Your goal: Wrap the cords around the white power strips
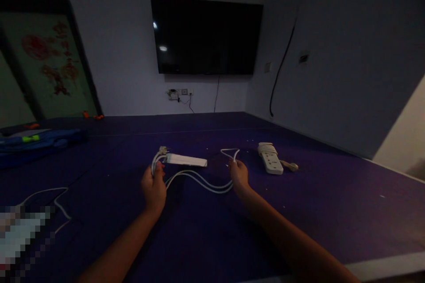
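Note:
My left hand (154, 188) is closed round the white cord near its plug (163, 151), which sticks up above the fingers. Just beyond it lies a white power strip (186, 160), long side toward me. Two strands of the power cord (199, 179) sag between my hands over the purple surface. My right hand (238, 174) grips the doubled cord, and a loop of it stands out past the fingertips. To the right of that hand rests a second power strip (272, 162), its own cord wound round the far end and its plug (289, 166) beside it.
The broad purple surface (206, 230) reaches to the wall. Folded blue cloth (49, 139) lies at the left, with a thin white cable (44, 190) nearer me. A television (207, 37) hangs above wall sockets (182, 92). A dark cable (282, 68) runs down the right wall.

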`<state>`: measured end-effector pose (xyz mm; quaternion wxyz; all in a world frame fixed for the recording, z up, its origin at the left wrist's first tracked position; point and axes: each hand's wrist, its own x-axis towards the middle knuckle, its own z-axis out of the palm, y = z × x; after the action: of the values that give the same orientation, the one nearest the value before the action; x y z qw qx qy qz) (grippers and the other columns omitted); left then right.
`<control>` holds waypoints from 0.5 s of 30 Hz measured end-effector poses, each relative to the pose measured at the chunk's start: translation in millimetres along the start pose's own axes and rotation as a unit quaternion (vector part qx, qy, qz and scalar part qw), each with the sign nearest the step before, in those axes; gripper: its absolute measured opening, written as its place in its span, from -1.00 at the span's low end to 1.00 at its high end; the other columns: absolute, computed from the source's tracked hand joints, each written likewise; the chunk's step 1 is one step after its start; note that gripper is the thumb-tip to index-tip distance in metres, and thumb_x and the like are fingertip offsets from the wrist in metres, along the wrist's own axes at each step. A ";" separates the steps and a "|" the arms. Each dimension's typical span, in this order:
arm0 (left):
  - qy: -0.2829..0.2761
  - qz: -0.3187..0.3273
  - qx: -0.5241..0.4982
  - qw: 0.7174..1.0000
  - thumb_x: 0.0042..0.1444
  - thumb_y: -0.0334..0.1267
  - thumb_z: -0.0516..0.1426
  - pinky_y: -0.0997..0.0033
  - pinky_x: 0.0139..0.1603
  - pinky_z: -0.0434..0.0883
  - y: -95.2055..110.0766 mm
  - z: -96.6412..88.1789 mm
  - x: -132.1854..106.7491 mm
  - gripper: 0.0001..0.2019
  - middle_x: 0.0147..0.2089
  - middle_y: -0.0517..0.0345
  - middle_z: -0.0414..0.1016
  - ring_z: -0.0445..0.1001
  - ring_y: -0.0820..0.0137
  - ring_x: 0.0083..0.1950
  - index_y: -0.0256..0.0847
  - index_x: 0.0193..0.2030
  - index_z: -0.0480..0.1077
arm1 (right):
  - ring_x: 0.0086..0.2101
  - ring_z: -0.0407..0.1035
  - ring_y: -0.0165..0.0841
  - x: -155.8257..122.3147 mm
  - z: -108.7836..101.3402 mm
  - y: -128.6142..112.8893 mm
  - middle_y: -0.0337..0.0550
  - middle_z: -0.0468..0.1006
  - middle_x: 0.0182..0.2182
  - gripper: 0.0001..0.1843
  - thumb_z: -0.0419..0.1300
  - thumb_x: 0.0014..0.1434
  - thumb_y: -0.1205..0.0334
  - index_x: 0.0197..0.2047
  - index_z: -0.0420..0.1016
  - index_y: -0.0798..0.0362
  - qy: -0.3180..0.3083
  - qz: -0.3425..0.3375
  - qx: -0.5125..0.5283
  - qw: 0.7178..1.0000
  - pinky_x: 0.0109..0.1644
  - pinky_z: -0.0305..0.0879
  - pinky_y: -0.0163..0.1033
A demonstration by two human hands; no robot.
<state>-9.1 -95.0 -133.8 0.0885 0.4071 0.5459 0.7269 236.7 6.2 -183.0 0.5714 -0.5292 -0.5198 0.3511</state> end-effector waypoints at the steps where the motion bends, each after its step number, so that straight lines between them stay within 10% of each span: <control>1: 0.011 -0.002 0.003 1.000 0.03 0.23 0.01 0.42 -0.41 0.25 -2.4 -0.5 3.9 -0.52 -0.56 0.21 0.30 0.31 0.39 -0.47 -0.21 -0.47 0.34 | -0.48 0.33 -0.30 2.2 -3.4 -2.2 -0.10 0.48 -0.51 -0.68 0.00 0.10 0.08 -0.30 0.47 0.12 0.015 -0.004 -0.036 0.999 -0.43 0.14 -0.29; 15: 0.103 -0.133 -0.014 0.986 -0.14 0.20 0.01 0.38 -0.58 0.27 -64.1 -10.3 67.4 -0.56 -0.68 0.27 0.20 0.25 0.44 -0.64 -0.18 -0.61 0.25 | -0.15 0.47 -0.13 20.1 -38.4 -8.0 0.14 0.60 -0.22 -0.73 0.17 0.09 0.30 -0.15 0.58 0.17 0.014 -0.063 -0.406 0.912 -0.21 0.24 -0.27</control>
<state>-80.4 -38.9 -156.7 0.1336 0.2531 0.5907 0.7544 276.9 14.6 -166.9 0.3357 -0.6866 -0.6415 0.0657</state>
